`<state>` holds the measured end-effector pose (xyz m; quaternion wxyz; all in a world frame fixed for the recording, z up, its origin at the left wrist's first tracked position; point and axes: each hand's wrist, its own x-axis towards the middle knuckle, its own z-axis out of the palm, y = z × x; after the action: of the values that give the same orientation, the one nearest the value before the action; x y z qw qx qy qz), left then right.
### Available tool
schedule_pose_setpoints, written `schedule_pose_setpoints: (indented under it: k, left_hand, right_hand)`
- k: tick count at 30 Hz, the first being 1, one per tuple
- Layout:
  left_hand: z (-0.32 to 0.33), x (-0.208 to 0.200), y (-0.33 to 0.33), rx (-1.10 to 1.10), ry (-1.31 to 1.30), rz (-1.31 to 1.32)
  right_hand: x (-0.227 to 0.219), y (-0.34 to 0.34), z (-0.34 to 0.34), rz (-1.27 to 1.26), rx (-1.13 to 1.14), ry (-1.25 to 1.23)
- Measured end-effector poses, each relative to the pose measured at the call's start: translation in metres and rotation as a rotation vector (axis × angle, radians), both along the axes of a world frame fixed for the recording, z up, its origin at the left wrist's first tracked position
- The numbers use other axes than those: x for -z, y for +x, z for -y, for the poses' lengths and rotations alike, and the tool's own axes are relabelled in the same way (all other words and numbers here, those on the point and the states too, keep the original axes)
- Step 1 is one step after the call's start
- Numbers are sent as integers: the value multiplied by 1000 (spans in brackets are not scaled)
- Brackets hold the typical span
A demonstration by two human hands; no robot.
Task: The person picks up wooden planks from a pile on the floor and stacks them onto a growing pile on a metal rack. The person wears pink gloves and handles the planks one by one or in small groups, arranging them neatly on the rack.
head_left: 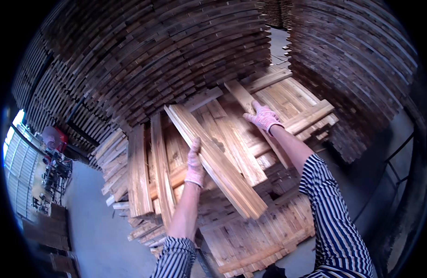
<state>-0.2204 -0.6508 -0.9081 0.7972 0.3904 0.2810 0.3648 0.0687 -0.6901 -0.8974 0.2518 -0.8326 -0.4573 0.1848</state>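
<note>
My left hand (195, 166), in a pink-and-white knit glove, grips the left edge of a long wooden plank (218, 160). This plank has lengthwise ridges, slants from the far left to the near right, and its near end juts past the pile. My right hand (265, 117), gloved alike, is on a narrower plank (240, 96) lying slantwise across the pile. Its thumb and fingers straddle that plank's edges. Beneath both is a pile of pale planks (227, 134), some laid crosswise. Part of the left hand's grip is hidden by the ridged plank.
Tall stacks of dark boards rise behind (176, 55) and at the right (352, 60). A lower layer of boards (259, 236) sits close to me. Grey floor (95, 217) shows at the left, with machinery (56, 169) beyond. A dark metal frame (398, 157) stands right.
</note>
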Motion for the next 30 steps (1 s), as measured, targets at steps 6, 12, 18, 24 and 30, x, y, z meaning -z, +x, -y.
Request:
schedule_pose_setpoints:
  k: [6,12,18,24,30]
  left_hand:
    - [-2,6,10,99,-69,80]
    - [-22,18,-8,100,-95,89]
    - [-4,5,7,61,-9,58]
    - [-9,7,8,67,-80,76]
    - [-34,3,43,-112,-175,175]
  right_hand:
    - [35,-16,-74,-8,0,25]
    - [54,-25,-59,15,-323,92]
    - [57,-15,-92,-2,-98,101]
    - [43,-61,-63,559,-89,288]
    - [-67,-138,63,-19,-310,-118]
